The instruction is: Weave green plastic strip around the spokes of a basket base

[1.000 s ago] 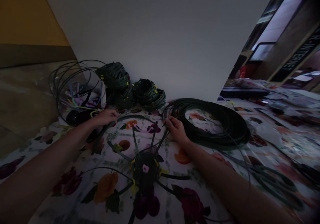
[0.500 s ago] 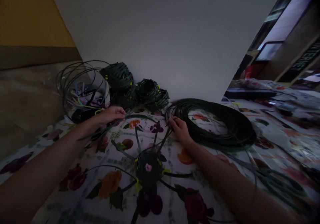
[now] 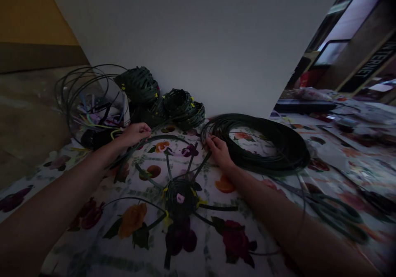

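Observation:
My left hand is closed in a pinch on a dark green plastic strip, which arcs over the cloth toward my right hand. My right hand pinches thin strands at the left edge of a large dark coil of strip. The exact strands between its fingertips are too dim to make out. Nearer to me lies a started woven base, its strips spreading outward like spokes. Yellow ties and a pink piece mark its centre. Both hands are beyond it, apart from its middle.
Several dark woven baskets with yellow ties stand against the white panel. Loose loops of strip and a bundle of coloured strips are at the left. More strip loops lie at the right on the flowered tablecloth.
The whole view has shifted, so things appear slightly higher and further left. Both hands keep nearly the same places over the cloth and the same pinching grips.

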### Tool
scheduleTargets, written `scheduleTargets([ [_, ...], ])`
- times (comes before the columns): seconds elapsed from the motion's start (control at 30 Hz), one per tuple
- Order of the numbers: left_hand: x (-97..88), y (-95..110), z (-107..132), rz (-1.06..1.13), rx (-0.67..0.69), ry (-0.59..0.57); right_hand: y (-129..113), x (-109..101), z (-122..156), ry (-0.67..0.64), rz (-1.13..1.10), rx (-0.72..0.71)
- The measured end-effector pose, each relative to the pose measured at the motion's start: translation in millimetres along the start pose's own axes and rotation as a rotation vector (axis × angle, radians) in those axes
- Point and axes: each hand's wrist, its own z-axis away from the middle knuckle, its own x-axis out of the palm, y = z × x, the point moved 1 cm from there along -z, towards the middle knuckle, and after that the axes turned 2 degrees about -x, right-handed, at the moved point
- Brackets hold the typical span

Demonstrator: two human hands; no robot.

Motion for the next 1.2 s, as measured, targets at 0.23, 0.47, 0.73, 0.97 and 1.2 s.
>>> scheduleTargets([
  [0.23,10.5,-9,-3,-0.166,0.067,-0.084,2,0,0,-0.019,-0.025,0.020],
  [0.47,19.2,-5,-2,-0.205,0.065,-0.072,5,2,-1,-0.011,-0.058,0.029],
  [0.73,27.5,-16,-9,-0.066,-0.038,-0.062,7,1,-3,-0.006,-0.094,0.053],
  [0.97,32.4,-14,-6,0.136,-0.115,-0.102,-1,-2,-2,0.034,-0.111,0.069],
  [1.2,37.2,-18,-5,0.289,-0.185,-0.152,-3,-2,-3,0.038,-0.119,0.075],
])
